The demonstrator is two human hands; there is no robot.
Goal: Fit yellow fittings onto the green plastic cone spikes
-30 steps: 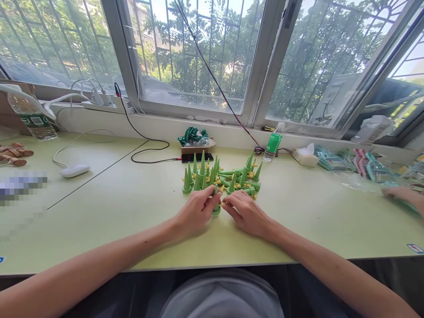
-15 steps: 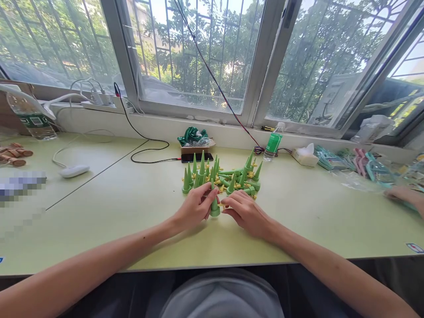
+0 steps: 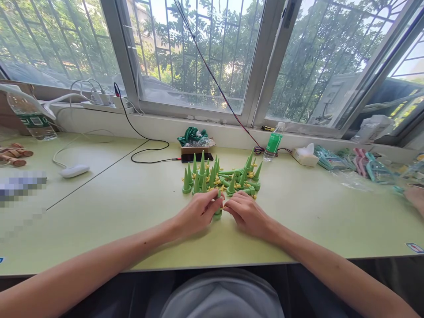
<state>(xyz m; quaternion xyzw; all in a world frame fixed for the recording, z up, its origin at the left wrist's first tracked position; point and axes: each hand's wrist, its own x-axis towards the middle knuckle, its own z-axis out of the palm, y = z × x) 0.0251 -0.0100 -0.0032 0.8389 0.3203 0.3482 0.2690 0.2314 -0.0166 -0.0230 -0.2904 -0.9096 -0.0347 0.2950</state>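
Observation:
My left hand [image 3: 198, 208] is closed around a green watering spike [image 3: 217, 214], a pointed cone with a wide ribbed cap. The spike stands tip up, cap close to the table, and the fingers hide most of its middle. Against its right side, my right hand [image 3: 250, 212] pinches a small yellow valve [image 3: 224, 207], mostly covered by the fingertips. Whether the valve sits in the spike I cannot tell. Just beyond both hands is a cluster of more green spikes [image 3: 202, 164], several upright and others lying down, with small yellow valves among them.
Behind the cluster lie a black phone [image 3: 188, 157] on a cable and a small box [image 3: 196, 140] with green plastic. A water bottle [image 3: 273, 143] and tissue pack [image 3: 305, 155] stand rightward. At the far right, another person's hand [image 3: 415, 198] is near packaged items [image 3: 377, 170].
My left hand and the spike have shifted slightly right, closer to my right hand, and the fingers now cover more of the spike. The other person's hand has drawn back to the right.

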